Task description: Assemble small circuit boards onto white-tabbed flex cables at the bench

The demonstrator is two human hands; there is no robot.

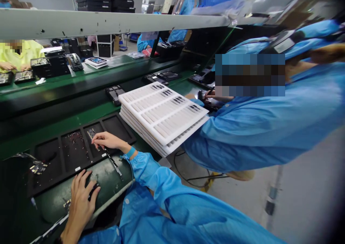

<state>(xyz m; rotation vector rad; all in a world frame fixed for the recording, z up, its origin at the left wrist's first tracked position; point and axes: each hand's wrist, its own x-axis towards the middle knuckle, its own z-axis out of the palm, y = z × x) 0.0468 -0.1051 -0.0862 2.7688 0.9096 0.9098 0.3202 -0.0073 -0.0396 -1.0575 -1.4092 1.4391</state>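
Observation:
My left hand (pixel 82 195) lies spread at the bench's near edge, palm down. A dark part (pixel 95 188) shows between its thumb and fingers, and a small gold-and-dark piece (pixel 67 203) pokes out on its other side. My right hand (pixel 109 140), with a blue band at the wrist, is over a black compartment tray (pixel 78 169). Its fingers are pinched together beside a small circuit board (pixel 91 132) in one compartment; what they grip is hidden. Tiny loose pieces (pixel 74 139) are scattered in the neighbouring compartment. A thin dark strip (pixel 114 165) sits just below my right hand.
White slotted trays (pixel 164 111) are stacked to the right, jutting over the bench edge. A co-worker in a blue smock (pixel 256 118) sits close beyond them. A cluster of small boards with wires (pixel 39 167) is at the left. Black device frames (pixel 114 93) lie behind.

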